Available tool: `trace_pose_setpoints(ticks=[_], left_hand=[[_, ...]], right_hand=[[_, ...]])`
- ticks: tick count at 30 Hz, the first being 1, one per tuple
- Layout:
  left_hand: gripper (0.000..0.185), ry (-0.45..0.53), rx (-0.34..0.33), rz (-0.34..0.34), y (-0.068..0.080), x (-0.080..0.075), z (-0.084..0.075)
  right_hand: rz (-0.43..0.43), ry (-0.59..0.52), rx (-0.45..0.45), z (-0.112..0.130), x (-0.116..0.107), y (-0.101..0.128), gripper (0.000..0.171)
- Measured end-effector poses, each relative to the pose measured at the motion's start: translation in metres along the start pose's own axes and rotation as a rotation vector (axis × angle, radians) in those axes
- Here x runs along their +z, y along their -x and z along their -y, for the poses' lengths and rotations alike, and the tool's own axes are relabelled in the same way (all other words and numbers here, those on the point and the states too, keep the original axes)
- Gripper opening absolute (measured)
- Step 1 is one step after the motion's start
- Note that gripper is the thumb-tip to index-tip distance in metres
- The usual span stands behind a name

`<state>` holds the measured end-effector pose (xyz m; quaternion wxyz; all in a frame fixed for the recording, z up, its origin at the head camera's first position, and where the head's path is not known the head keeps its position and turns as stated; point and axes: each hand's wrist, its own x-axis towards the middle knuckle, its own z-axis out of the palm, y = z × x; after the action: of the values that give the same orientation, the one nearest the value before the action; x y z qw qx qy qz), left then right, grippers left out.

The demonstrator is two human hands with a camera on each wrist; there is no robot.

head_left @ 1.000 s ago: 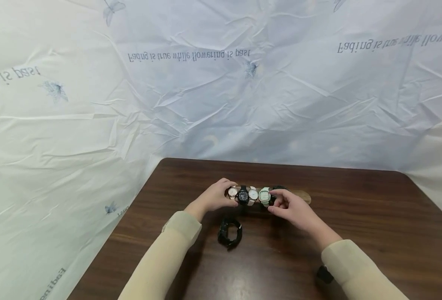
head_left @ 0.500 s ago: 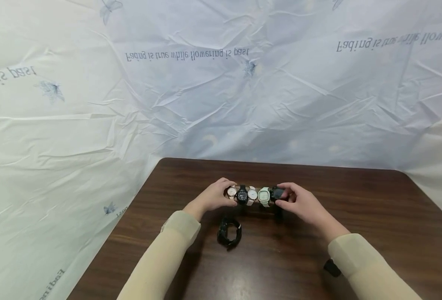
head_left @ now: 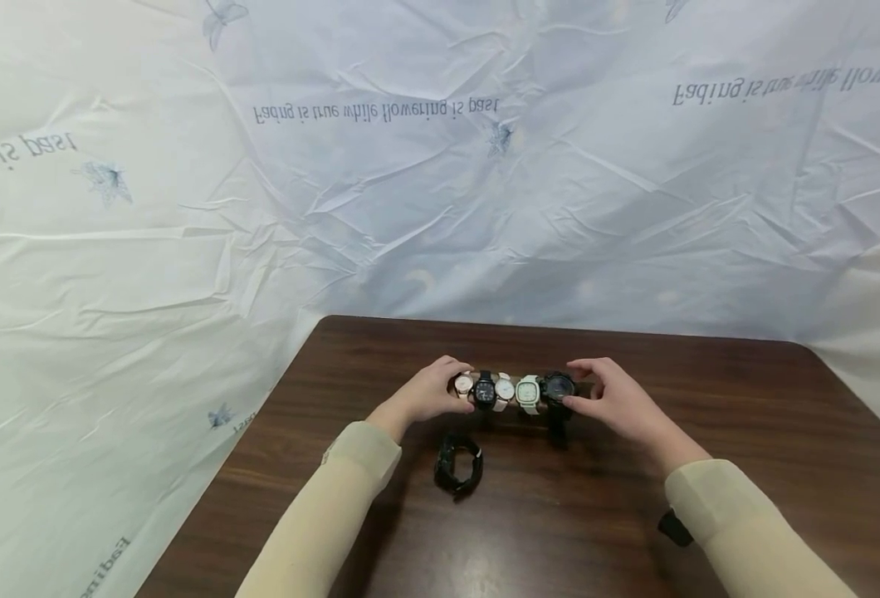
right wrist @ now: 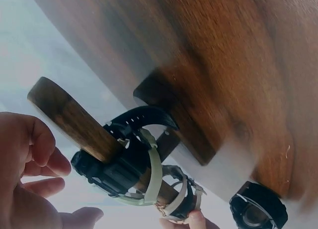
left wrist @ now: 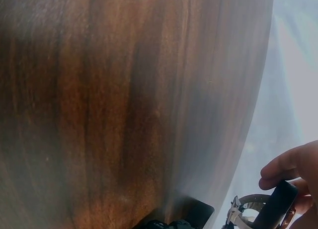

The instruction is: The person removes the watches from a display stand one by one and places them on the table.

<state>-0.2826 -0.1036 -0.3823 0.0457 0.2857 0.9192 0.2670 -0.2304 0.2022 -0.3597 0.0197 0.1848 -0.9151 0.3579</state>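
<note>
A wooden watch stand (right wrist: 69,120) stands mid-table and carries several watches in a row: a pinkish one (head_left: 464,384), a black one (head_left: 485,389), a white one (head_left: 505,387), a pale green one (head_left: 528,392) and a black watch (head_left: 558,386) at the right. My left hand (head_left: 432,390) grips the stand's left end beside the pinkish watch. My right hand (head_left: 597,397) curls round the right-hand black watch (right wrist: 109,173), index finger over its top and thumb under it. The bar's right end is hidden behind that hand in the head view.
A loose black watch (head_left: 457,463) lies on the dark wooden table (head_left: 746,432) just in front of the stand, also seen in the right wrist view (right wrist: 258,210). A crumpled printed sheet (head_left: 440,208) covers the wall behind the table's far edge.
My right hand moved up and right with the black watch, which now sits face-forward on the bar beside the green one. The left hand and the loose watch stayed put.
</note>
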Motion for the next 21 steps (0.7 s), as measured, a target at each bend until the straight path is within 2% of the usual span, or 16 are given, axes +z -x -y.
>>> trace_pose_setpoints(ticks=[11,21], left_hand=[[0.063,-0.002,0.000,0.001,-0.001,0.001,0.001],[0.063,0.004,0.002,0.004,-0.001,0.000,0.003]], right_hand=[[0.071,-0.019,-0.008,-0.005,0.002,-0.004,0.062],[0.105,0.030,-0.001,-0.002,0.004,-0.011,0.065]])
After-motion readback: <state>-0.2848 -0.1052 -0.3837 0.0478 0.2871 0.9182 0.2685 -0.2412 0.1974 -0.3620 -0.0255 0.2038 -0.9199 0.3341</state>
